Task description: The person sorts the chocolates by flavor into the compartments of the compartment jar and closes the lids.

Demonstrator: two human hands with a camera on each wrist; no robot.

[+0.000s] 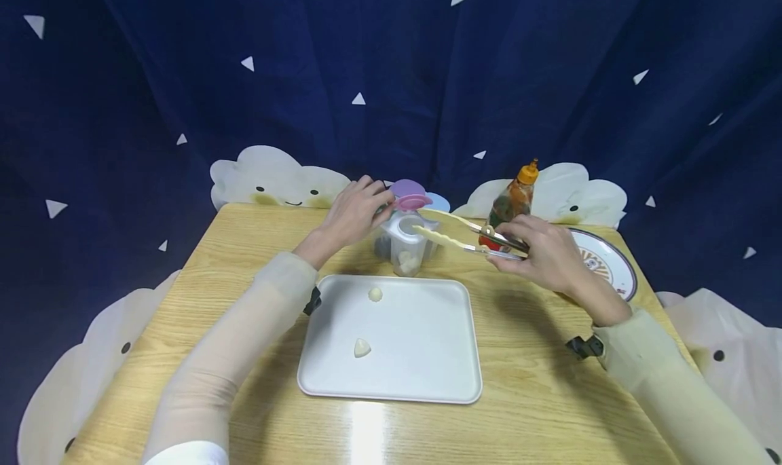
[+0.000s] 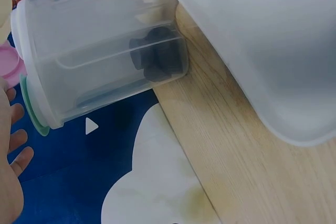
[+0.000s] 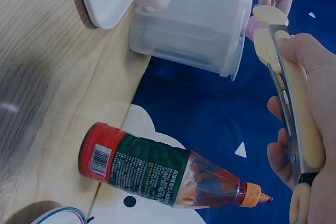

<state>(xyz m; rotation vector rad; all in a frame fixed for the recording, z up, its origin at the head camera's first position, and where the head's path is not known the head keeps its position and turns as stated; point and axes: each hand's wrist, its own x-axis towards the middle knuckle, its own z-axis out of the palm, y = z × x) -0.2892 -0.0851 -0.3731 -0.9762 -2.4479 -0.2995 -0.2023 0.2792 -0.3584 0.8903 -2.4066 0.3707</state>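
My right hand (image 1: 546,254) grips a pair of tongs (image 1: 449,239) with cream scalloped ends. These ends stand apart over the open mouth of a translucent, divided container (image 1: 408,242) with several flip lids. White pieces (image 1: 408,261) lie in its front compartment; dark pieces (image 2: 160,53) show through another wall. My left hand (image 1: 360,214) is raised beside the lids, fingertips at the edge of the pink lid (image 1: 412,201) and fingers loosely extended near the green lid (image 2: 34,108). On the white tray (image 1: 421,343) lie a small shell-shaped piece (image 1: 375,294) and a rounded triangular piece (image 1: 362,347).
Behind my right hand stands a sauce bottle (image 1: 513,200) with an orange nozzle cap. A round plate (image 1: 617,265) with a dark rim lies at the table's right side. The wooden table (image 1: 519,383) ends at a dark blue curtain (image 1: 391,58) with cloud shapes.
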